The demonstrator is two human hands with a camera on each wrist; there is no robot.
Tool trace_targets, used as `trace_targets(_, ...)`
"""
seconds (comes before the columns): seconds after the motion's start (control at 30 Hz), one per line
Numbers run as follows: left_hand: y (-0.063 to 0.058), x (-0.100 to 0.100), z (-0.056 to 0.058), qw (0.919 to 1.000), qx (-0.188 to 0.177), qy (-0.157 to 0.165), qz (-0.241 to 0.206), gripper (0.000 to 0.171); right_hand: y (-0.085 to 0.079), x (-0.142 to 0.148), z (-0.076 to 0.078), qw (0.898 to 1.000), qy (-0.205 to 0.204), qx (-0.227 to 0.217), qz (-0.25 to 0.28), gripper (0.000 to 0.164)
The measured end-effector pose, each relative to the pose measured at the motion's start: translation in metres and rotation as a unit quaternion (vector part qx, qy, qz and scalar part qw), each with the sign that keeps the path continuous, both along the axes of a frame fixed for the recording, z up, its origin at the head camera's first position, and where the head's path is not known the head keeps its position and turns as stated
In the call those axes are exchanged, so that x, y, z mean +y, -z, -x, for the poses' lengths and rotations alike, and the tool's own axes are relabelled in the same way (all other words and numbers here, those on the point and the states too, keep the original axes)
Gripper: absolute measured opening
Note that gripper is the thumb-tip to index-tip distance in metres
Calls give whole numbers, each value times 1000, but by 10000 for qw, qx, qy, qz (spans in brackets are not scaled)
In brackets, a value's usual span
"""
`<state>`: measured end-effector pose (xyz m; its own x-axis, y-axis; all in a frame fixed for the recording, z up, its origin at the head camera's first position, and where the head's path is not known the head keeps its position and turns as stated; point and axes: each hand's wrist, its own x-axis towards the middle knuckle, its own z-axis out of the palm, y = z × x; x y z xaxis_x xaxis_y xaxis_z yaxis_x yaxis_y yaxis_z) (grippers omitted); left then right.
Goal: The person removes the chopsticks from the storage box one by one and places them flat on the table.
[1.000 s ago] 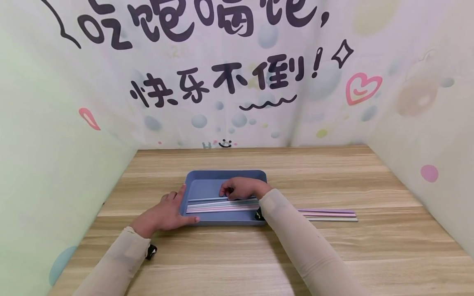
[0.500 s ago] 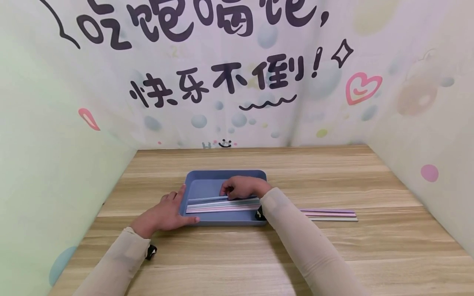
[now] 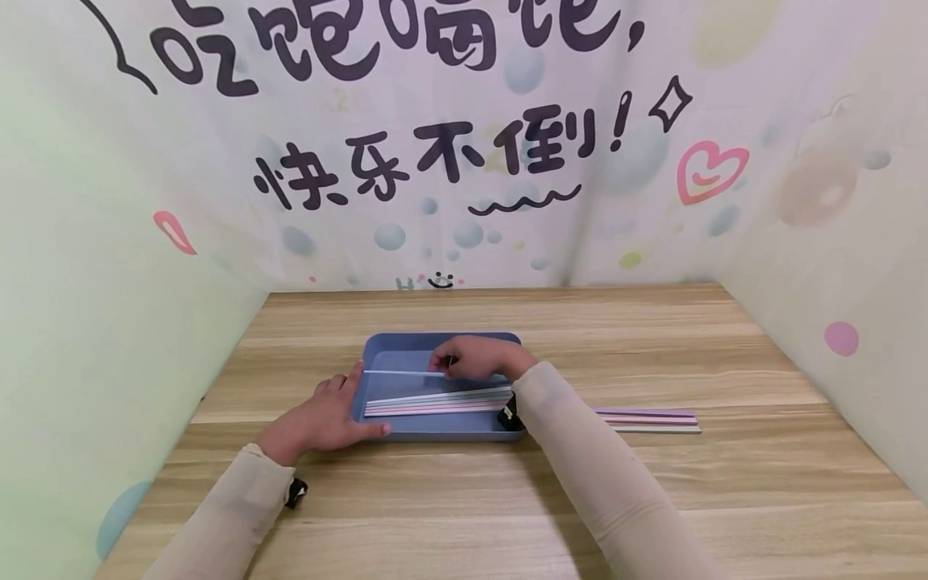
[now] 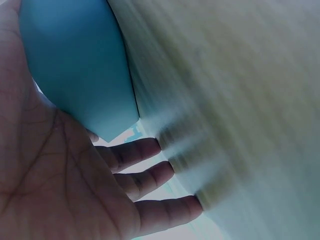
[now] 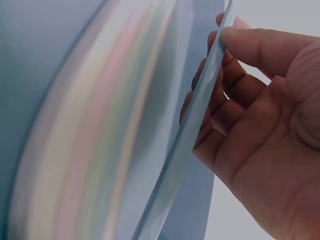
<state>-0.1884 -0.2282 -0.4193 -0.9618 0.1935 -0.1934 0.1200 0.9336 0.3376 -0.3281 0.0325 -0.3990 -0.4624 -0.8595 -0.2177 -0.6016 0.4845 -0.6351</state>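
Between thumb and fingertips my right hand [image 3: 480, 358] pinches a pale blue chopstick [image 3: 399, 373], held across the tray; in the right wrist view this chopstick [image 5: 187, 130] runs diagonally past the curled fingers. Below it, several pastel chopsticks [image 3: 428, 403] lie side by side inside the blue rectangular tray [image 3: 442, 427]. My left hand [image 3: 326, 420] rests against the tray's left end with fingers spread, thumb at the front corner. In the left wrist view its fingers [image 4: 172, 215] extend beside the tray's outer wall [image 4: 80, 60], fingertips on the table.
To the right of the tray, several purple, pink and pale green chopsticks [image 3: 652, 420] lie on the wooden table [image 3: 435, 507], partly hidden by my right sleeve [image 3: 602, 475]. A printed cloth wall [image 3: 464, 234] stands behind the table, with pale walls at both sides.
My right hand has lifted the pale blue chopstick from the others and shifted it toward the back of the tray. The left hand and the remaining chopsticks stay put.
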Motion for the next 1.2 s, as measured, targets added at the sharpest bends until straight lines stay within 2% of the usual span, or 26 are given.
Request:
trace_targets(0.7,0,-1,0,10000,20,-27,25,125,-32,12,1,9984,160,-324,428,25)
trace_targets(1.03,0,0,0,10000,41,0,-9,124,-46,30,-1,9976,187,-507,427,23)
trace_targets(1.2,0,0,0,10000,57,13,-18,124,-51,44,-2,9967,353,-570,463,22)
